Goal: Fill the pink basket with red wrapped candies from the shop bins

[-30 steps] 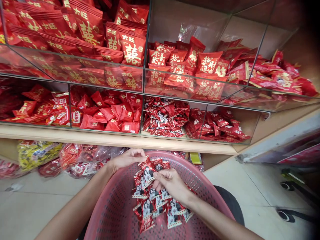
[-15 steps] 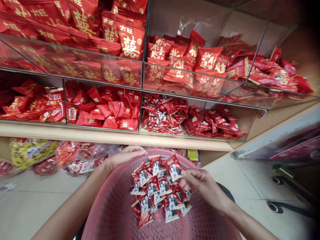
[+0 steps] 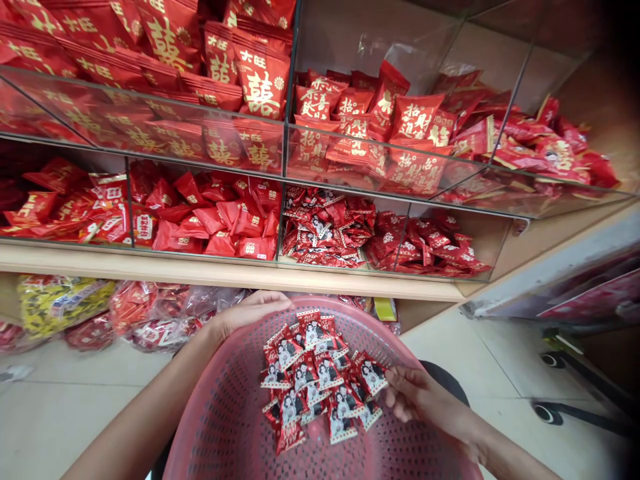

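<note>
A pink perforated plastic basket (image 3: 200, 427) fills the lower middle of the view. My left hand (image 3: 255, 308) grips its far left rim, the thumb side lying over the edge. Inside lies a pile of small red candy packets (image 3: 303, 373) with black-and-white figures and pale dotted ends. My right hand (image 3: 417, 395) is over the basket's right side, thumb and fingertips pinching the corner of one such candy packet (image 3: 371, 372) at the pile's right edge. The curled lower fingers of that hand are partly hidden.
A wooden shelf (image 3: 220, 270) with clear dividers holds many red packets (image 3: 260, 73) ahead. Matching small packets (image 3: 327, 230) fill a lower bin. Bagged goods (image 3: 65, 300) lie beneath. Black chair legs (image 3: 580, 417) stand on the tiled floor at right.
My right hand has moved right and down, carrying the pinched candy packet from the pile's upper right to its right edge. My left hand stays on the rim.
</note>
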Demonstrator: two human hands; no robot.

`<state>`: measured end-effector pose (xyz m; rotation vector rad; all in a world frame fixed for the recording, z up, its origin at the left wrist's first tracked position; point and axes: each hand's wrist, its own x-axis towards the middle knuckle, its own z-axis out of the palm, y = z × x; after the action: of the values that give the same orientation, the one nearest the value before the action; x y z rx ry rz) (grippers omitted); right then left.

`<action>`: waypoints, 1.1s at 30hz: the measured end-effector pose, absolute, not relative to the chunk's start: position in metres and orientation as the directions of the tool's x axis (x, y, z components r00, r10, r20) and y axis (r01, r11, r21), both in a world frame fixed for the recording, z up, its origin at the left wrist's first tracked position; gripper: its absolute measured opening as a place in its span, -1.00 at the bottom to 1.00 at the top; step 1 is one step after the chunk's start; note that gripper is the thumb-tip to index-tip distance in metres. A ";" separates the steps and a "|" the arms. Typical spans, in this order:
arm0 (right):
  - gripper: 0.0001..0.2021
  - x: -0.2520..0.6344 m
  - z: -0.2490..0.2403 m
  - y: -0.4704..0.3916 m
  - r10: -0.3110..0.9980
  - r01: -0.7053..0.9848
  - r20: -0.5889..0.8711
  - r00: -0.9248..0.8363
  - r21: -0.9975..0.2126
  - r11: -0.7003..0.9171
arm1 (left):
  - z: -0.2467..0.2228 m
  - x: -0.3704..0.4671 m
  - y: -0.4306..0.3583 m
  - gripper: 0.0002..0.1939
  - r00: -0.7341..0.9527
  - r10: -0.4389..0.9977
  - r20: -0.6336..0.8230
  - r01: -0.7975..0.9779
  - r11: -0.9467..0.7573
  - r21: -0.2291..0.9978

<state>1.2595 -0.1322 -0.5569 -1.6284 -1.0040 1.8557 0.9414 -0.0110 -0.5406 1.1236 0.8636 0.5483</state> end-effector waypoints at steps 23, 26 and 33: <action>-0.58 1.247 -0.578 -0.116 0.765 0.153 -0.639 -0.081 -0.766 -0.624 | -0.540 0.942 -0.009 -0.67 0.569 0.765 -0.301 0.066 0.323 0.944; -0.58 1.244 -0.577 -0.118 0.774 0.230 -0.632 -0.044 -0.760 -0.608 | -0.541 0.942 -0.009 -0.68 0.575 0.759 -0.304 0.044 0.343 0.938; -0.54 1.237 -0.557 -0.122 0.802 0.398 -0.597 -0.008 -0.738 -0.545 | -0.540 0.942 -0.007 -0.71 0.575 0.762 -0.300 0.072 0.317 0.946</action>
<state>1.2372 -0.1224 -0.5572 -1.9208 -1.2458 1.5705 0.9416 -0.0066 -0.5400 1.1791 0.8704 0.5381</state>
